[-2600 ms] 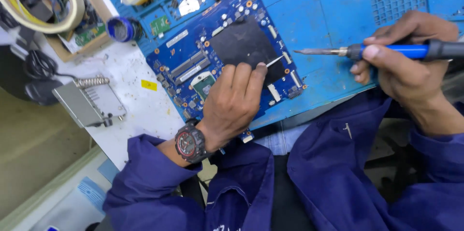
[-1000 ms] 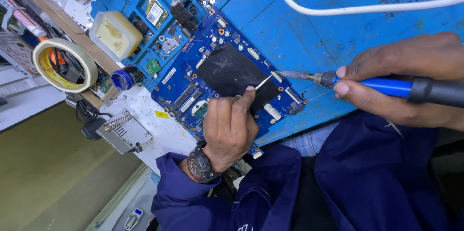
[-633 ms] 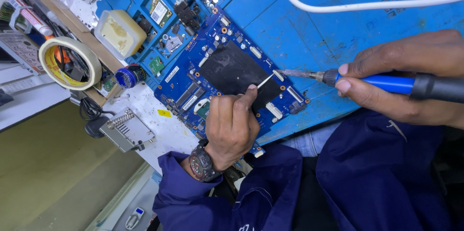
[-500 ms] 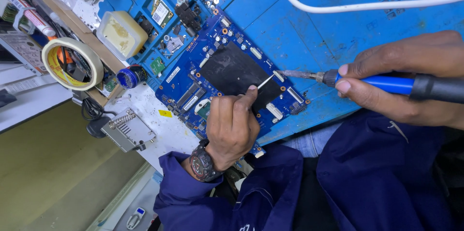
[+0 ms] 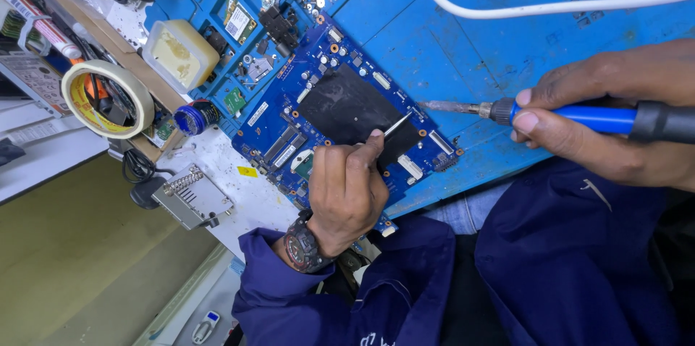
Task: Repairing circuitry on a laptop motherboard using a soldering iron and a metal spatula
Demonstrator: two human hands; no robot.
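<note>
**Soldering work on a blue circuit board, tweezers and iron both in position**

At the far left of the frame a roll of pale masking tape lies on the bench edge, and below it, in the lower left, sits a small metal heat-sink part. A little to the right there is a cream plastic box and a small round blue tin.

In the centre of the frame the blue circuit board lies tilted on the blue work mat, with a large black square patch in its middle. The left hand, with a wristwatch, rests on the lower edge of the board. Its fingers are closed tightly around thin metal tweezers, whose tips touch the board at the lower right corner of the black patch. I cannot tell if a small part is between the tips.

At the right, the right hand is closed firmly around the blue handle of a soldering iron. The tip points left and hovers just beside the right edge of the board, not touching it.

In my judgement the step is the placing or holding of a small component for soldering. The next move calls for a steady tip brought precisely to the tweezers' point.
</note>
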